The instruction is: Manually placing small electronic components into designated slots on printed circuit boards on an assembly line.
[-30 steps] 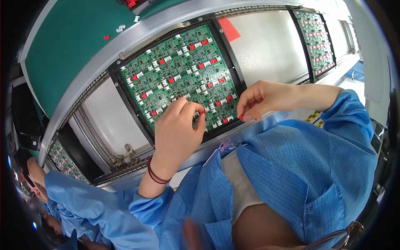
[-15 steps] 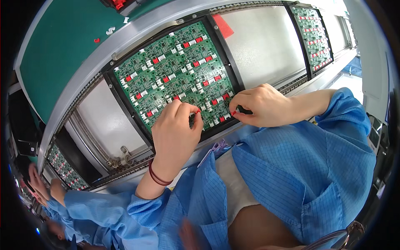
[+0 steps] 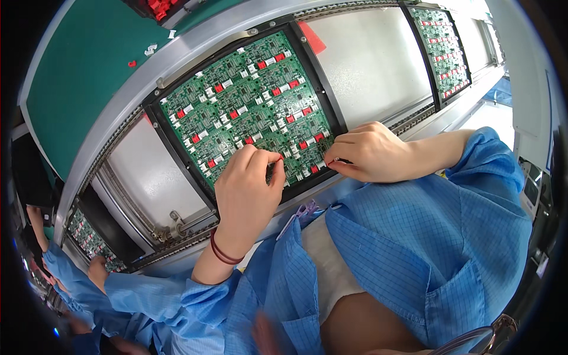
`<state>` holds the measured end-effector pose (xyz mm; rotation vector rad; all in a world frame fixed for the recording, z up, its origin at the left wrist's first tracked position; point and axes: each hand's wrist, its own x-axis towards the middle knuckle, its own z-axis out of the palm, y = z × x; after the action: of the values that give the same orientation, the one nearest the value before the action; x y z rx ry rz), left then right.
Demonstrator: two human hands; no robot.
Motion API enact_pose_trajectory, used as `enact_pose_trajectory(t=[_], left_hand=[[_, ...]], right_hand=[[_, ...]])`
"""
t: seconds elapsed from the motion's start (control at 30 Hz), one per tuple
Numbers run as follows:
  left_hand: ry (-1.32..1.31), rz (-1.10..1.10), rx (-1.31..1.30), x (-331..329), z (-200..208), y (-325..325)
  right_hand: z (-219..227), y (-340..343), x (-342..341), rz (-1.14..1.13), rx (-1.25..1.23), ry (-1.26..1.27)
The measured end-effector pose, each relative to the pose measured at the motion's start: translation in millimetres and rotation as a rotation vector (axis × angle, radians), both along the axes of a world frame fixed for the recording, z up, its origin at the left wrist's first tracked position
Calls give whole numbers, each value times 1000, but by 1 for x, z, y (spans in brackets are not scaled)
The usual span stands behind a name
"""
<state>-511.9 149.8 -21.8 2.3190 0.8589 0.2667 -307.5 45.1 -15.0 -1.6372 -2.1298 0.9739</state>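
Observation:
A green circuit board panel [image 3: 245, 94] with rows of small red and white connectors lies in a black frame [image 3: 322, 89]. My left hand [image 3: 248, 183], a dark red band at its wrist, is closed in a pinch over the panel's near side. A bit of red, a small connector [image 3: 280, 158], shows at its fingertips. At the panel's near right corner my right hand [image 3: 370, 152] is pinched too, with another small red connector [image 3: 330, 163] at its fingertips. Both hands' fingertips are just over the board; whether the connectors touch it I cannot tell.
The frame rests on a chain conveyor [image 3: 408, 121]. Further panels stand at the right [image 3: 441, 53] and left [image 3: 89, 236], a co-worker's hand [image 3: 97, 272] at the left one. Loose connectors [image 3: 151, 49] and a bin of red connectors [image 3: 157, 7] are on the green mat [image 3: 77, 77].
My hands stay pinched at nearly the same spots, the right fingertips slightly lower left. The co-worker's hand has come onto the left panel. The view has shifted slightly, showing more of the red bin.

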Motion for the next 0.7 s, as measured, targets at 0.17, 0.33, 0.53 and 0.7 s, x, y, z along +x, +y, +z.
enact_pose_trajectory(t=[0.17,0.33,0.53,0.7], left_hand=[[-17,-1,-8,7,-1,1],[-21,-8,55,10,-2,1],[-29,-39,93,10,-1,2],[-75,-16,49,11,-3,1]], right_hand=[[-1,0,6,-16,-2,-3],[-3,0,8,-33,-16,2],[12,9,15,73,17,23],[26,34,26,-218,-550,443]])
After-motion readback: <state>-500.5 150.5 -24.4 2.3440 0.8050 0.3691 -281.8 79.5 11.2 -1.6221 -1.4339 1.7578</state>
